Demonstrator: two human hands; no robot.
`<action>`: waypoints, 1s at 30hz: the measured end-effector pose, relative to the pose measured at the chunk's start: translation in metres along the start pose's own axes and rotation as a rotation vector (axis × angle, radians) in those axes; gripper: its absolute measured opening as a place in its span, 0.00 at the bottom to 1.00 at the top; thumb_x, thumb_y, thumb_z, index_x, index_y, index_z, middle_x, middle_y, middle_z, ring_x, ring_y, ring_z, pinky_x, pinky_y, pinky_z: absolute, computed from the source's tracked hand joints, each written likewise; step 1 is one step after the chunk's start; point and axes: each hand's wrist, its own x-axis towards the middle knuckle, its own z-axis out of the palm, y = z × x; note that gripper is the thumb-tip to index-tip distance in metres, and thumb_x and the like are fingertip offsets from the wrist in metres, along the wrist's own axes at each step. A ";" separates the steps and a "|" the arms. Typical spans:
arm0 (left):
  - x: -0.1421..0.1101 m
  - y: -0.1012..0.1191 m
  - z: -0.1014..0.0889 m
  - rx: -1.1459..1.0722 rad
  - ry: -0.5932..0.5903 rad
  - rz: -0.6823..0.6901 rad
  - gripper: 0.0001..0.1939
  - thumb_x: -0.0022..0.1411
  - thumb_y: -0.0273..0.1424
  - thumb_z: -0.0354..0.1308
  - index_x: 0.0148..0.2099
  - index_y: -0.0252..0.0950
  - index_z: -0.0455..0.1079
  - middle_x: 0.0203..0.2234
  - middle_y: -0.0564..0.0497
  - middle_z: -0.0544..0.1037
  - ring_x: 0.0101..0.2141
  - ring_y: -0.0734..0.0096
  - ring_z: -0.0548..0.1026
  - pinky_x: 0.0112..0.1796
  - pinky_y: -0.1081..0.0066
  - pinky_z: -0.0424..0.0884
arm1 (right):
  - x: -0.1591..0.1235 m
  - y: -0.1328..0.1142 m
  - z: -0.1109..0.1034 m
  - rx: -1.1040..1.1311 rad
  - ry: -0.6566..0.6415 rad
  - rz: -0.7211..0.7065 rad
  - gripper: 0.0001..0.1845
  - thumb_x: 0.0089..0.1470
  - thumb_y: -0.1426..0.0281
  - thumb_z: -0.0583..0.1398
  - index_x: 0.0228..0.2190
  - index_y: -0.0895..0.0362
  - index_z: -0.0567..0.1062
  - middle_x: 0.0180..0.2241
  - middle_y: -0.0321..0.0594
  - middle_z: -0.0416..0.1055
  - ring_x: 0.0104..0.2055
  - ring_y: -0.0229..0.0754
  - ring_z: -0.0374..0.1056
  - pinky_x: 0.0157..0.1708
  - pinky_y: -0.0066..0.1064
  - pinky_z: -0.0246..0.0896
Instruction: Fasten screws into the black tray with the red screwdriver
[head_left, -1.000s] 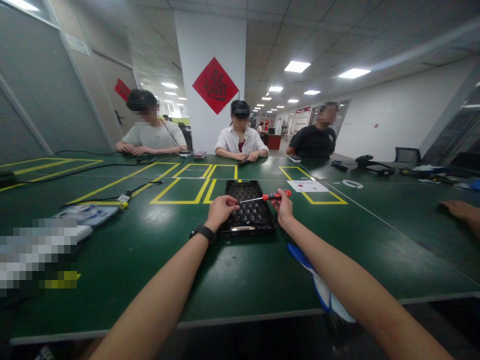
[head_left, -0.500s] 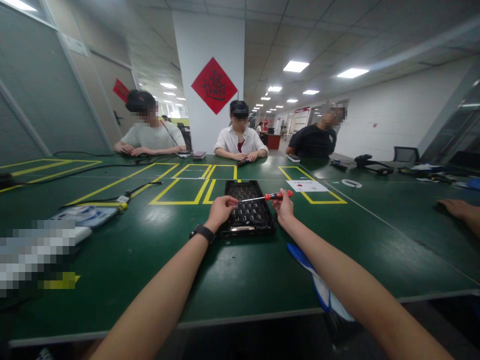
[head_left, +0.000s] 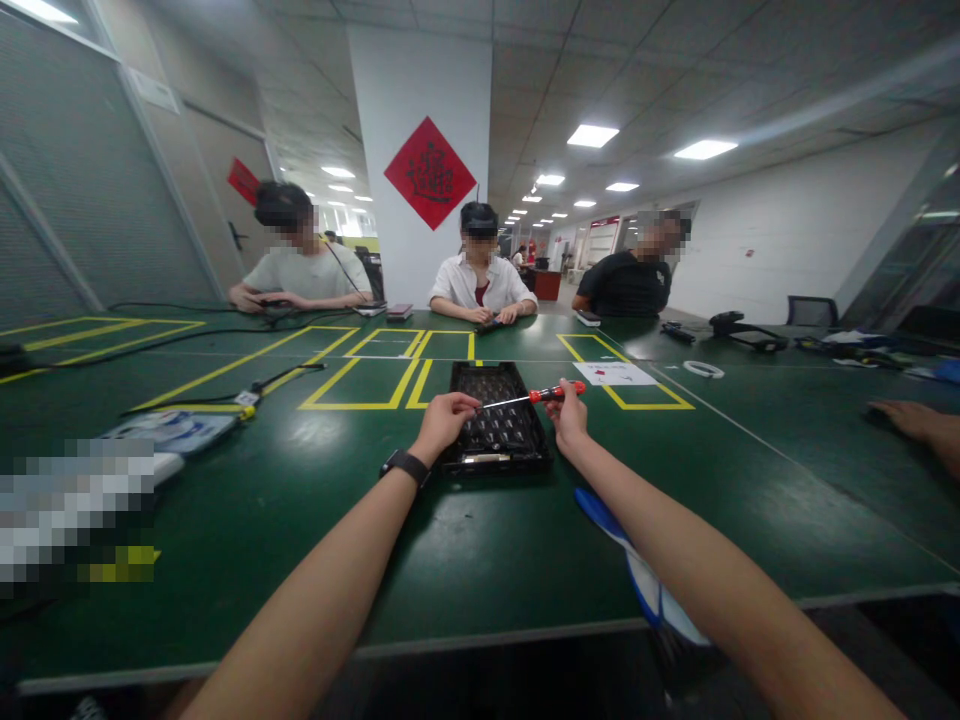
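Note:
A screwdriver (head_left: 559, 391) with a red and black handle and a thin metal shaft lies level in the air, its shaft pointing left. My right hand (head_left: 570, 412) is closed around the handle. The fingertips of my left hand (head_left: 446, 420) pinch the far end of the shaft; whether a small bit sits between them is hidden. Below both hands, on the table, is an open black case (head_left: 529, 462) with rows of small metal pieces in its dark insert. Part of its left side is covered by my left hand.
The green table (head_left: 315, 570) carries yellow tape outlines. A white paper (head_left: 613, 373) and a white ring (head_left: 703, 369) lie to the right, a blue and white object (head_left: 645, 570) under my right forearm. Cables and a pouch (head_left: 180, 430) are left. Several people sit around; another person's hand (head_left: 911, 420) rests at right.
My hands and the screwdriver hold nearly the same pose; my left fingertips have shifted slightly right along the shaft. The person at the far left now has a dark object at their hands.

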 end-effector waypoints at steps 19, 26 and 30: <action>0.002 -0.005 0.001 0.076 -0.017 -0.007 0.10 0.48 0.27 0.55 0.35 0.33 0.72 0.28 0.47 0.77 0.30 0.70 0.74 0.33 0.72 0.69 | -0.004 -0.005 0.004 -0.050 -0.148 -0.212 0.16 0.41 0.57 0.58 0.24 0.58 0.69 0.18 0.32 0.66 0.22 0.32 0.62 0.25 0.25 0.58; -0.002 0.009 -0.004 0.220 0.014 -0.036 0.11 0.47 0.25 0.54 0.35 0.35 0.73 0.28 0.49 0.77 0.29 0.71 0.73 0.34 0.73 0.68 | -0.030 -0.017 0.019 -0.149 -0.519 -0.196 0.19 0.43 0.59 0.59 0.35 0.58 0.71 0.33 0.40 0.72 0.31 0.36 0.68 0.31 0.28 0.64; -0.005 0.019 -0.006 0.280 0.068 0.006 0.12 0.47 0.24 0.54 0.35 0.36 0.73 0.28 0.50 0.77 0.32 0.71 0.73 0.36 0.73 0.67 | -0.042 -0.029 0.024 -0.079 -0.651 -0.181 0.19 0.44 0.61 0.59 0.38 0.58 0.67 0.35 0.41 0.72 0.30 0.36 0.69 0.34 0.31 0.66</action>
